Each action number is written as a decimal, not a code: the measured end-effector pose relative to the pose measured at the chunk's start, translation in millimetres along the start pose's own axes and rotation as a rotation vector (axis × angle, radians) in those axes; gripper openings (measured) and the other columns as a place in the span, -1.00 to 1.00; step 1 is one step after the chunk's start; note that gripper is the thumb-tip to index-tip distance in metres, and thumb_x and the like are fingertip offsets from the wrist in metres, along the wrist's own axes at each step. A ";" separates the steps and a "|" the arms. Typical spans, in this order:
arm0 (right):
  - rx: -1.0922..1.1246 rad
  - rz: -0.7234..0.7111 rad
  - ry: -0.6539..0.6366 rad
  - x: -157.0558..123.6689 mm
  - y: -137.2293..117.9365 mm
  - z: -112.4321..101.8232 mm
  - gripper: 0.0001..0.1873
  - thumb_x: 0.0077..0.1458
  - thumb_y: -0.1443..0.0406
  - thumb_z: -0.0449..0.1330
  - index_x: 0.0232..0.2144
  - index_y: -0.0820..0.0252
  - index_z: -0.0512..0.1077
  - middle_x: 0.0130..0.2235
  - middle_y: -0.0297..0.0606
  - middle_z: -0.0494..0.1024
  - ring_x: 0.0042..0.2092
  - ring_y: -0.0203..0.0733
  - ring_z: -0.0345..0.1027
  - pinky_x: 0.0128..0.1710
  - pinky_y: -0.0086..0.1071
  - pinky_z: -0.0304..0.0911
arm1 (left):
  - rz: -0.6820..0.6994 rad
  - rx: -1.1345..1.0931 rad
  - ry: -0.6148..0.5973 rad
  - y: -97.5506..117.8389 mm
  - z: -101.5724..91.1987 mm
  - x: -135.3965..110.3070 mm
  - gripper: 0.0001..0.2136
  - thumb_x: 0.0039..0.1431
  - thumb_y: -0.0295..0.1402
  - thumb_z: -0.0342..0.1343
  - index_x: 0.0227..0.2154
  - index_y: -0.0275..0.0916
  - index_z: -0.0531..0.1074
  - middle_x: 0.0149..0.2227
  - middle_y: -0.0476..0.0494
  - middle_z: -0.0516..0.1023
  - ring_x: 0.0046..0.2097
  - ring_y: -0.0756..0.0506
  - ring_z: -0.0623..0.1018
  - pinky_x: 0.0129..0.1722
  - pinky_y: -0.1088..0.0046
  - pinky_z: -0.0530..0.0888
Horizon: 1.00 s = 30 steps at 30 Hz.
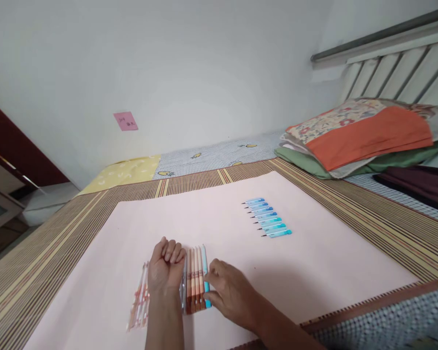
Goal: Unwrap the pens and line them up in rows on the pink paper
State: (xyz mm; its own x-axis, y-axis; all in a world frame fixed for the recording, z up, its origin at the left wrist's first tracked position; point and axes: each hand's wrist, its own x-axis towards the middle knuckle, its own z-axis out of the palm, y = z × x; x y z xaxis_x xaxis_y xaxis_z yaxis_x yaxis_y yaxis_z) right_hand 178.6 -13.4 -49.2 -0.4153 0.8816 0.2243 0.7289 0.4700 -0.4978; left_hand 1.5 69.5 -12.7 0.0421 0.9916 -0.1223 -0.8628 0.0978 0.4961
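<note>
My left hand (165, 267) is curled into a loose fist, resting on a pink sheet (314, 272) between a clear pen wrapper (138, 299) and a row of orange and teal pens (196, 278). Whether anything is in its fingers is hidden. My right hand (228, 291) presses its fingertips against the right side of that row, touching the teal pen (205, 272). Farther right on the sheet lies a row of several blue pens (267, 217), laid side by side, apart from both hands.
The pink sheet lies on a striped woven mat (387, 214) covering a bed. Folded blankets and an orange pillow (361, 136) are stacked at the back right. A pink note (125, 121) is stuck on the white wall. A radiator (397, 73) stands at the far right.
</note>
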 end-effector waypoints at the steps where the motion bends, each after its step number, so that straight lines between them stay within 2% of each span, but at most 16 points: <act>1: -0.032 0.014 0.012 0.2 0.2 -0.7 -0.89 0.25 0.25 0.21 -0.31 0.16 0.45 -0.17 -0.23 0.45 -0.16 -0.14 0.33 -0.14 -0.30 0.25 | -0.010 0.001 -0.002 -1.1 0.1 0.1 -0.55 0.08 -0.54 0.24 -0.61 -0.16 0.02 -0.69 0.18 0.05 -0.65 0.09 0.14 -0.62 0.51 0.12; 6: -0.077 0.058 0.054 -0.4 -1.9 -1.4 -0.87 0.19 0.27 0.25 -0.19 0.14 0.45 -0.10 -0.20 0.45 -0.14 -0.11 0.32 -0.14 -0.27 0.24 | -0.048 0.015 0.016 -8.4 2.6 -0.2 -0.58 0.12 -0.52 0.22 -0.62 -0.17 0.05 -0.69 0.17 0.08 -0.65 0.09 0.14 -0.62 0.52 0.13; 9: -0.093 0.079 0.007 -0.8 -1.3 -0.1 -0.90 0.15 0.28 0.25 -0.24 0.15 0.47 -0.08 -0.18 0.46 -0.08 -0.06 0.34 -0.08 -0.24 0.23 | -0.062 0.021 0.039 -12.8 5.2 -0.9 -0.58 0.15 -0.50 0.21 -0.63 -0.18 0.07 -0.69 0.16 0.10 -0.65 0.09 0.13 -0.64 0.51 0.12; 11: -0.135 0.157 -0.020 -0.4 3.5 -1.0 -0.92 0.12 0.31 0.24 -0.27 0.16 0.47 -0.08 -0.15 0.48 -0.07 -0.02 0.36 -0.09 -0.22 0.23 | -0.067 0.036 0.050 -15.1 6.5 -1.1 -0.57 0.15 -0.50 0.22 -0.64 -0.18 0.07 -0.69 0.16 0.10 -0.66 0.09 0.13 -0.65 0.51 0.12; 15: -0.222 0.353 -0.032 1.3 27.7 -7.8 -0.73 0.06 0.51 0.14 -0.20 0.18 0.45 -0.12 -0.10 0.54 -0.12 -0.03 0.41 -0.15 -0.24 0.21 | -0.085 0.128 0.053 -20.4 7.8 -1.0 -0.57 0.11 -0.44 0.29 -0.65 -0.18 0.10 -0.68 0.17 0.11 -0.65 0.10 0.12 -0.65 0.53 0.12; 18: -0.204 0.441 0.031 -0.4 53.5 -15.5 -0.64 0.00 0.60 0.07 -0.21 0.19 0.45 -0.19 -0.13 0.57 -0.16 -0.08 0.43 -0.16 -0.28 0.18 | -0.086 0.268 0.015 -27.4 8.6 -2.0 -0.60 0.06 -0.34 0.35 -0.63 -0.20 0.19 -0.65 0.16 0.17 -0.62 0.10 0.16 -0.62 0.53 0.14; 21: 0.038 0.451 0.157 -6.6 75.7 -27.1 -0.72 -0.02 0.55 0.10 -0.31 0.17 0.46 -0.25 -0.21 0.56 -0.23 -0.15 0.40 -0.23 -0.33 0.18 | -0.015 0.563 -0.025 -36.4 11.0 -3.8 -0.69 0.09 -0.18 0.32 -0.56 -0.23 0.36 -0.58 0.07 0.34 -0.53 0.05 0.30 -0.52 0.52 0.25; 24: 0.426 0.455 0.223 -13.8 89.1 -42.0 -0.85 0.01 0.45 0.14 -0.39 0.16 0.48 -0.40 -0.33 0.51 -0.36 -0.22 0.35 -0.37 -0.38 0.16 | 0.088 0.962 -0.067 -45.1 15.6 -6.1 -0.72 0.14 -0.09 0.25 -0.40 -0.23 0.54 -0.36 -0.10 0.59 -0.25 -0.09 0.52 -0.27 0.43 0.39; 26: 0.653 0.470 0.242 -16.8 94.1 -50.8 -0.95 0.03 0.34 0.21 -0.40 0.16 0.49 -0.51 -0.39 0.45 -0.45 -0.25 0.30 -0.43 -0.38 0.14 | 0.124 1.163 -0.131 -50.3 18.7 -8.2 -0.72 0.14 -0.09 0.23 -0.27 -0.20 0.61 -0.19 -0.17 0.66 -0.08 -0.19 0.55 -0.13 0.34 0.40; 28: 0.854 0.477 0.298 -17.8 97.6 -56.5 -0.86 0.02 0.22 0.29 -0.37 0.15 0.49 -0.55 -0.42 0.43 -0.50 -0.26 0.29 -0.45 -0.37 0.16 | 0.086 1.276 -0.242 -55.2 20.5 -10.7 -0.69 0.15 -0.10 0.22 -0.18 -0.18 0.62 -0.11 -0.18 0.67 -0.04 -0.24 0.55 -0.07 0.29 0.39; 30: 1.014 0.468 0.399 -17.0 100.1 -59.3 -0.70 -0.05 0.13 0.39 -0.32 0.15 0.48 -0.50 -0.40 0.48 -0.50 -0.26 0.34 -0.43 -0.34 0.23 | -0.012 1.324 -0.371 -60.3 20.6 -13.2 -0.71 0.17 -0.12 0.20 -0.17 -0.16 0.63 -0.15 -0.16 0.67 -0.09 -0.22 0.55 -0.08 0.29 0.38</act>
State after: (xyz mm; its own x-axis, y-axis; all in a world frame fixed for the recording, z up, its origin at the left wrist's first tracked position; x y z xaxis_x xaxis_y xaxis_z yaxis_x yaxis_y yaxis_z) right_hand 290.9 21.3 -53.1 0.1070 0.9943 0.0000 -0.0745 0.0080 -0.9972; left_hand 63.3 52.2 -23.4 0.3575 0.9339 -0.0015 0.2501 -0.0941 0.9636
